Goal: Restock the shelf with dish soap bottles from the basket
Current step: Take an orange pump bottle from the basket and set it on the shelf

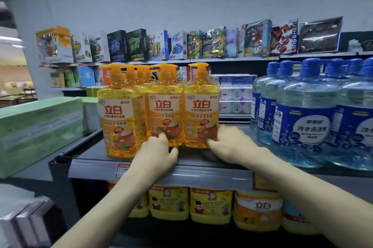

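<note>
Grey store shelf (201, 174) at mid-frame carries rows of yellow dish soap bottles (121, 118). Left hand (155, 153) presses uncurled fingertips on the base of the middle front bottle (164, 110); right hand (228, 142) lays flat fingers on the right front bottle (201, 110). Blue jugs (306, 114) stand at frame right.

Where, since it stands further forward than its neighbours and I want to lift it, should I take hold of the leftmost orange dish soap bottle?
The leftmost bottle stands upright, its broad body close against the middle bottle, while its left side faces an open gap before the green boxes. So probably take the narrow neck under its pump, fingers coming from the front-left.
</note>
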The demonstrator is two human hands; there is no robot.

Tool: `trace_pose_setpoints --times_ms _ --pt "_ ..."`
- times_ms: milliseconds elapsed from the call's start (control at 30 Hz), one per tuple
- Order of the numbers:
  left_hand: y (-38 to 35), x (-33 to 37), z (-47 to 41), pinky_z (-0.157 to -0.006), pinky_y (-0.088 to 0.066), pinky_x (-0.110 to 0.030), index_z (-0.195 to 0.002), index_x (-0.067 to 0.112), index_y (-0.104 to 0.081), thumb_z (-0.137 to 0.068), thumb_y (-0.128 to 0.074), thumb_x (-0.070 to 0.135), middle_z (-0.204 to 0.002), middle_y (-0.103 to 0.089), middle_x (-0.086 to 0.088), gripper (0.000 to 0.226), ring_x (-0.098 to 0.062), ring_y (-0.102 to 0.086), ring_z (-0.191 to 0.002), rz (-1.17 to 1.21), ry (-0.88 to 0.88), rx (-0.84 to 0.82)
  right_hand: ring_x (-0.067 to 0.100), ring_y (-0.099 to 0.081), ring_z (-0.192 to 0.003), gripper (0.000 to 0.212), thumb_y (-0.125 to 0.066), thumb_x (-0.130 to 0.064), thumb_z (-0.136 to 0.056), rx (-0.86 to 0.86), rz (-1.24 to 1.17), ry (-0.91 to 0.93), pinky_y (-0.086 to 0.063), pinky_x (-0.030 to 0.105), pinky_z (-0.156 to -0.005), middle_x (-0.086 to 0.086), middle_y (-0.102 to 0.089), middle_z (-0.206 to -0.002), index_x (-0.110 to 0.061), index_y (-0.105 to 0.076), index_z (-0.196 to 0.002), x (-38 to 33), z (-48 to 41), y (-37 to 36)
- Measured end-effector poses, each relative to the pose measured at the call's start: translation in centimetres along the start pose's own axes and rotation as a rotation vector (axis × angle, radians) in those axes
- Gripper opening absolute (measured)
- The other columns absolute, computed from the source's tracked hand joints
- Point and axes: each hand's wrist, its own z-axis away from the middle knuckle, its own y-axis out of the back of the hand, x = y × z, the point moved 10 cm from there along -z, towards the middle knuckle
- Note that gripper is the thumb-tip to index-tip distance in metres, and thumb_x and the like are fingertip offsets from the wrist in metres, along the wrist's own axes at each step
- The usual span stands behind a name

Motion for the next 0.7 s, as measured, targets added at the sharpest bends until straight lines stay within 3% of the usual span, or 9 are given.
trace_pose_setpoints --times_ms 100,233,367,533,700 --pt "0.7 1.7 1.0 -0.100 -0.059 -0.047 -0.136 0.017 -0.057 -0.104 -0.051 0.046 -0.125 -0.068 -0.007 0.043 -0.031 -0.066 -0.115 -0.025 -0.025 -0.006 0.030 -0.065 -0.111 0.055 -0.038 -0.069 -0.096 -0.017 0.070 0.057 -0.049 0.042 -0.080 0.004 -0.068 -0.131 -0.031 -0.053 -0.133 0.3 1.8 0.5" --pt "1.6 5.3 2.9 -0.099 -0.056 -0.043 -0.142 0.020 -0.057 -0.103 -0.051 0.046 -0.135 -0.068 -0.004 0.047 -0.029 -0.065 -0.122 -0.076 -0.077 0.035 0.029 -0.059 -0.126 0.061 -0.037 -0.064 -0.098 -0.034 0.110 0.120 -0.048 0.046 -0.093 0.004 -0.061 -0.144 -0.029 -0.047 -0.147 0.9 4.9 1.7" --pt "1.7 9.4 4.9 -0.095 -0.057 -0.040 -0.150 0.024 -0.055 -0.101 -0.054 0.051 -0.137 -0.068 -0.001 0.056 -0.025 -0.066 -0.122 -0.132 -0.109 0.028 0.027 -0.057 -0.131 0.059 -0.041 -0.062 -0.099 -0.007 0.122 0.167 -0.049 0.049 -0.100 0.003 -0.059 -0.143 -0.025 -0.052 -0.144 2.0 8.2 3.6" --pt "1.2 15.3 7.1 -0.089 -0.061 -0.043 -0.131 0.024 -0.064 -0.100 -0.054 0.051 -0.122 -0.071 0.002 0.042 -0.022 -0.067 -0.107 -0.153 -0.164 0.026 0.025 -0.056 -0.132 0.058 -0.043 -0.060 -0.099 0.033 0.105 0.204 -0.050 0.049 -0.103 0.002 -0.061 -0.144 -0.023 -0.054 -0.142 5.1 12.0 6.2" --pt "-0.4 21.0 8.4 -0.094 -0.058 -0.041 -0.149 0.022 -0.057 -0.100 -0.054 0.051 -0.137 -0.067 -0.002 0.057 -0.024 -0.065 -0.121 -0.167 -0.193 0.013 0.024 -0.059 -0.129 0.057 -0.044 -0.059 -0.099 0.075 0.112 0.202 -0.050 0.047 -0.097 0.000 -0.064 -0.140 -0.025 -0.054 -0.143 9.5 14.9 9.0"
